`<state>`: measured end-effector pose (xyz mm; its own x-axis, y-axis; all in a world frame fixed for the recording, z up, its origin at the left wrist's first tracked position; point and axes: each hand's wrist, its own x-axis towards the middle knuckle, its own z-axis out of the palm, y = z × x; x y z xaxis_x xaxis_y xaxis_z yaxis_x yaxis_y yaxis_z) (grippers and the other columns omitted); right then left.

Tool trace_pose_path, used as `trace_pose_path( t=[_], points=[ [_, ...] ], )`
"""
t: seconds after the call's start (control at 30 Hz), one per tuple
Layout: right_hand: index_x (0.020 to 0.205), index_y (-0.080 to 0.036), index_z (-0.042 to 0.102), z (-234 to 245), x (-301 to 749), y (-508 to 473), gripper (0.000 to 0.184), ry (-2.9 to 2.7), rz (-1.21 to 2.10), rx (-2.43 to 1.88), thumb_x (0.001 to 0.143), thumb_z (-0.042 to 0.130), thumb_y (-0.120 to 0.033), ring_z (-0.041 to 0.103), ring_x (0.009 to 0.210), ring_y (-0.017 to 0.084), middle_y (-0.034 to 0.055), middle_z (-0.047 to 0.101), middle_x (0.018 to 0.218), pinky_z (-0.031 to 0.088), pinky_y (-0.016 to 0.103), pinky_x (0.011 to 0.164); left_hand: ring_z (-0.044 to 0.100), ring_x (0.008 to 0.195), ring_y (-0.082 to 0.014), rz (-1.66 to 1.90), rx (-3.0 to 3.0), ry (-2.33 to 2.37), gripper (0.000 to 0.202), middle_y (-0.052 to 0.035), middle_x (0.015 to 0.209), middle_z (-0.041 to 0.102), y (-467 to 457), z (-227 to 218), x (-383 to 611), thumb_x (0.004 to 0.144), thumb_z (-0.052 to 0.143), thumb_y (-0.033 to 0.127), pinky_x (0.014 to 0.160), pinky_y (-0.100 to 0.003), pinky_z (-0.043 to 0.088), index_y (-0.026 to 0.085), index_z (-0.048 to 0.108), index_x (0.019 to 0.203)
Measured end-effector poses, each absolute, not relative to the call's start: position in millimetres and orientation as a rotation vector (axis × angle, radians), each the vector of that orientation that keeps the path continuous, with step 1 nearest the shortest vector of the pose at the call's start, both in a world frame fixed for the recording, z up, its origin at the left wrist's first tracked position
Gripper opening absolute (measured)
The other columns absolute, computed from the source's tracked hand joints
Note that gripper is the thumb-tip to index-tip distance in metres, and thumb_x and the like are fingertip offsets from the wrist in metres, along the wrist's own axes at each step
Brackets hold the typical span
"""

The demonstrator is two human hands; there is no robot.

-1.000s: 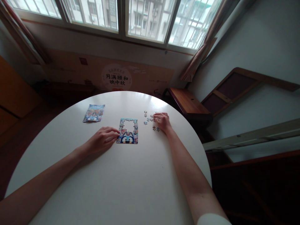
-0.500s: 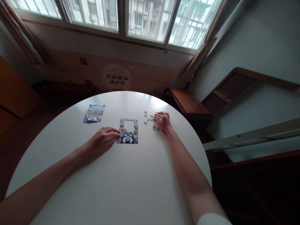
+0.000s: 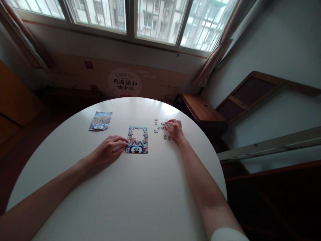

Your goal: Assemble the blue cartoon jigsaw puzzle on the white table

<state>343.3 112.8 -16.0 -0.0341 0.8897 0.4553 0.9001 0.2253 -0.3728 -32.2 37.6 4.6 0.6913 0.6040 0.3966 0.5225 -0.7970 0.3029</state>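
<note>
A jigsaw puzzle with a blue cartoon character along its bottom lies on the white table, with a white gap in its upper middle. My left hand rests flat beside it, fingers loosely together and their tips at its left edge. To the right lie several loose puzzle pieces. Over the right part of these pieces is my right hand, fingers bent and a little apart, tips down among them. Some pieces are partly hidden under the fingers, and no piece is seen lifted.
A colourful packet with a matching picture lies at the back left of the round white table. Beyond the table's far right edge stands a wooden bench. Barred windows and a printed banner are behind.
My right hand's fingers have shifted very slightly among the loose pieces. The left hand, the puzzle and the packet look the same.
</note>
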Motion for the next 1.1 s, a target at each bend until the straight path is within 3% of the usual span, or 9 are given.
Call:
trace_pose_path(
  t=[0.4,1.1],
  points=[
    [0.083,-0.027,0.075,-16.2,343.7,115.0,0.018,-1.901,0.031,-1.625,0.081,0.058,-0.022,0.050,0.110,0.025,0.0026,0.069,0.110,0.035,0.043,0.099,0.061,0.102,-0.0179,0.724,2.737,0.921,0.021,-0.0049,0.113,0.067,37.6,4.8,-31.8,0.093,0.050,0.023,0.090,-0.034,0.043,0.025,0.067,0.105],
    [0.097,-0.026,0.076,-11.8,341.7,109.9,0.022,-1.907,-0.025,-1.641,0.085,0.057,-0.027,0.048,0.108,0.027,0.0070,0.066,0.110,0.038,0.043,0.096,0.062,0.098,-0.0179,0.756,2.732,0.926,0.022,-0.0051,0.111,0.068,37.2,4.7,-31.0,0.092,0.050,0.024,0.089,-0.034,0.045,0.025,0.069,0.103]
  ],
)
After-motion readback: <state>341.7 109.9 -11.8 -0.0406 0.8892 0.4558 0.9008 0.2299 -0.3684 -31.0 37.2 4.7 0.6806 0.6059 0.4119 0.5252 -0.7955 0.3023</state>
